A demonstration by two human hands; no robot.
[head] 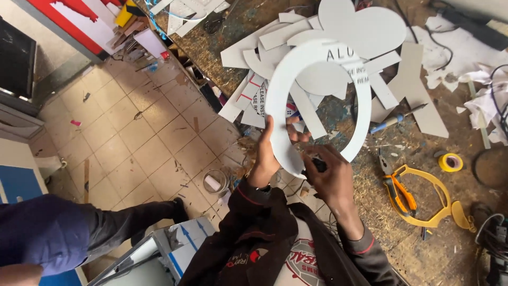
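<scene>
The white horseshoe-shaped cutout (275, 100) is up in the air over the worktop's (423, 249) near-left edge, its open ends pointing toward the person. The left hand (267, 156) is pinching the inner rim of its left limb, fingers wrapped around. The right hand (330, 177) is curled tight on a small dark tool (319, 165), tip right at the board's lower edge. Risk here, I'd say: that thin limb could flex or snap, or the tool could slip toward the left fingers, so close by. Behind it, white offcuts (296, 37) pile up; a yellow-framed saw (423, 196) and yellow tape roll (450, 162) lie at right.
</scene>
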